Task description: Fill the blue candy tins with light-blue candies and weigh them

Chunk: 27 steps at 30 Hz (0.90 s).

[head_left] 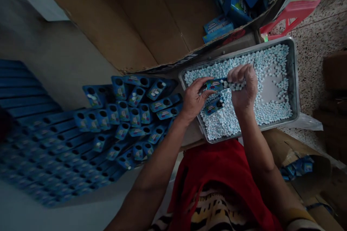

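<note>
A metal tray (295, 79) holds a thick layer of small white and pale blue candies (271, 108). Over it, my left hand (193, 99) pinches a small blue blister pack (215, 85) by its left end. My right hand (242, 86) is closed in a loose fist at the pack's right end, with several candies showing between its fingers. A second blue pack (214, 106) lies on the candies just below the first, under my hands.
Several rows of blue blister packs (130, 115) with round holes are spread out to the left. A large open cardboard box (141, 18) stands behind, with blue cartons (218, 27) at its far side. A red stool (291, 14) stands at the upper right. Red cloth (222, 169) covers my lap.
</note>
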### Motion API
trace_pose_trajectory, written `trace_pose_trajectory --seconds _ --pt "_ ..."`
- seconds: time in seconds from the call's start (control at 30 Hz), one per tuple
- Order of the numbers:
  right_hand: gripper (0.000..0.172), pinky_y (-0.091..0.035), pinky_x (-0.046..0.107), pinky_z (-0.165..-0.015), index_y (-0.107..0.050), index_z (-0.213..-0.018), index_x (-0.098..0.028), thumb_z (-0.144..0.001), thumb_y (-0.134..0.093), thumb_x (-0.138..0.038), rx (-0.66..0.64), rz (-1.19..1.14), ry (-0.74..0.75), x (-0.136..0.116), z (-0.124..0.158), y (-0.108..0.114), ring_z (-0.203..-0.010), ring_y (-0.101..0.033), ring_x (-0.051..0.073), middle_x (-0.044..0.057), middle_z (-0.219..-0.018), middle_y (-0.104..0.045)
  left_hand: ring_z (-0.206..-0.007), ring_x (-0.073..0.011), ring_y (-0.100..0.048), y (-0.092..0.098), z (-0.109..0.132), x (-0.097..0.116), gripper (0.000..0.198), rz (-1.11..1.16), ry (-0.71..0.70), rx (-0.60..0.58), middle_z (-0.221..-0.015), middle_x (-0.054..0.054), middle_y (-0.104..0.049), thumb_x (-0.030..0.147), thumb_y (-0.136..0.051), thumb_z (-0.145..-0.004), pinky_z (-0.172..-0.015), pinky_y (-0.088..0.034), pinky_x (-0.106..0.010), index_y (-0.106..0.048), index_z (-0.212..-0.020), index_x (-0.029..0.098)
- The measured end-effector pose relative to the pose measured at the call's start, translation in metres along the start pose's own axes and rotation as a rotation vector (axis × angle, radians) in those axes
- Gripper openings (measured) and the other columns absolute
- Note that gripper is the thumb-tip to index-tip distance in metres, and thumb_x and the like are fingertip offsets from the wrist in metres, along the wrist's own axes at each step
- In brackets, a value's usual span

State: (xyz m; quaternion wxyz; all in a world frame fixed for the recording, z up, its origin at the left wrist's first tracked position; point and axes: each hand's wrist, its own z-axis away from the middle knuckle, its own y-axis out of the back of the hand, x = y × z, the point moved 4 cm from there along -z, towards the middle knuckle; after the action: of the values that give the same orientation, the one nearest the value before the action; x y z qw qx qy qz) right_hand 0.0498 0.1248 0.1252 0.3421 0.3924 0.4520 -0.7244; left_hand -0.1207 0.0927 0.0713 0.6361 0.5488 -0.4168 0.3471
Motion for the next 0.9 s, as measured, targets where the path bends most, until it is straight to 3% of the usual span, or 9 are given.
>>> trace_pose_trajectory --seconds 0.1,0.23,0.4,0.5,0.57,0.63,0.77,0.9 --pt "0.058 -0.053 0.033 -0.062 -0.042 -0.073 -0.028 -0.101 -0.058 -0.076 0.06 -0.091 -0.036 0.016 -0.017 0.009 -0.061 -0.049 0.015 -0.004 -0.065 -0.037 -0.118 -0.0256 -0.073 0.005 -0.001 -0.001 0.056 -0.034 -0.009 -0.002 -0.124 -0.008 -0.077 0.07 -0.067 -0.098 -0.104 -0.061 -0.036 -0.074 -0.132 0.025" --pt "0.062 -0.048 0.031 -0.055 -0.038 -0.071 -0.027 -0.098 -0.067 -0.075 0.048 -0.211 -0.277 0.042 -0.033 0.039 -0.054 -0.041 0.013 -0.008 -0.058 -0.03 -0.115 -0.0254 -0.075 0.015 0.012 -0.021 0.056 -0.047 0.071 0.079 -0.125 -0.008 -0.077 0.067 -0.067 -0.1 -0.103 -0.061 -0.037 -0.072 -0.135 0.023" --pt "0.059 -0.045 0.029 -0.054 -0.043 -0.07 -0.026 -0.094 -0.072 -0.072 0.039 -0.194 -0.395 0.036 0.005 0.057 -0.056 -0.043 0.012 -0.006 -0.062 -0.04 -0.132 -0.0276 -0.07 0.018 0.046 -0.038 0.062 -0.083 0.128 0.241 -0.141 -0.012 -0.072 0.069 -0.058 -0.105 -0.115 -0.057 -0.042 -0.062 -0.148 0.025" --pt "0.059 -0.046 0.031 -0.057 -0.045 -0.069 -0.026 -0.093 -0.07 -0.074 0.02 -0.114 -0.329 0.021 0.036 0.043 -0.06 -0.044 0.014 -0.003 -0.069 -0.045 -0.15 -0.0321 -0.057 0.016 0.074 -0.021 0.072 -0.175 0.023 0.364 -0.155 -0.016 -0.061 0.071 -0.063 -0.101 -0.126 -0.047 -0.049 -0.054 -0.156 0.026" --pt "0.058 -0.047 0.033 -0.061 -0.044 -0.067 -0.026 -0.092 -0.071 -0.071 0.014 -0.057 -0.241 0.015 0.049 0.03 -0.062 -0.043 0.015 -0.002 -0.07 -0.043 -0.148 -0.0351 -0.058 0.01 0.093 -0.006 0.076 -0.257 -0.073 0.403 -0.15 -0.018 -0.063 0.069 -0.076 -0.093 -0.128 -0.045 -0.053 -0.056 -0.151 0.025" --pt "0.058 -0.047 0.034 -0.065 -0.043 -0.064 -0.026 -0.09 -0.074 -0.067 -0.004 -0.012 -0.153 0.016 0.056 0.02 -0.064 -0.044 0.016 -0.002 -0.07 -0.04 -0.139 -0.0354 -0.063 -0.003 0.105 0.0 0.075 -0.309 -0.096 0.355 -0.141 -0.017 -0.068 0.064 -0.085 -0.087 -0.125 -0.047 -0.054 -0.06 -0.145 0.024" --pt "0.065 -0.046 0.036 -0.07 -0.041 -0.061 -0.027 -0.092 -0.07 -0.075 -0.046 0.122 -0.048 0.032 0.058 0.013 -0.065 -0.046 0.018 -0.003 -0.065 -0.036 -0.127 -0.03 -0.07 -0.033 0.102 -0.01 0.055 -0.268 0.027 0.195 -0.132 -0.014 -0.073 0.054 -0.08 -0.095 -0.114 -0.056 -0.046 -0.066 -0.137 0.021" --pt "0.071 -0.045 0.036 -0.068 -0.036 -0.059 -0.027 -0.095 -0.06 -0.082 -0.026 0.182 0.044 0.036 0.058 0.016 -0.061 -0.043 0.017 -0.004 -0.06 -0.031 -0.11 -0.0245 -0.074 -0.036 0.089 -0.008 0.031 -0.253 -0.015 0.202 -0.115 -0.008 -0.078 0.037 -0.079 -0.097 -0.103 -0.059 -0.038 -0.072 -0.123 0.022"
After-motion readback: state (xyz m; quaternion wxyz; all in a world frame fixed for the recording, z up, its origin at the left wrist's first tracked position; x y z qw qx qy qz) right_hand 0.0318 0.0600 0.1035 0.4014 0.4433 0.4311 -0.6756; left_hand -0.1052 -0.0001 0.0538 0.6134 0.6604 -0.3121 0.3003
